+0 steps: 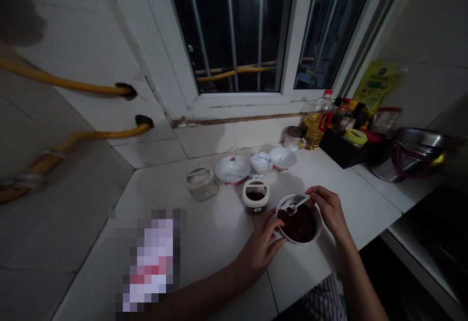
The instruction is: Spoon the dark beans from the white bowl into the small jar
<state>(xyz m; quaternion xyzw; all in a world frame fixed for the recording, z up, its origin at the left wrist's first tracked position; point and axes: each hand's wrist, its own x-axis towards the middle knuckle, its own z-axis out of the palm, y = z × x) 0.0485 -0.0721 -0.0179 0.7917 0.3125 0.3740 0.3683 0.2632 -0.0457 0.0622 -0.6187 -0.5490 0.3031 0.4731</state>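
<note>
Here we go: the left hand (260, 249) curls around the white bowl (317, 228) near the worktop's (215, 243) front edge, while the right hand (328, 209) pinches a small white spoon (300, 202) over the dark food (297, 224). The bowl's well filled; the little pot (255, 189) beside it holds some more.

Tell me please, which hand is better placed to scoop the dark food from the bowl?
Probably the right hand: it already holds the white spoon at the bowl, while the left hand is occupied steadying the bowl's side.
</note>
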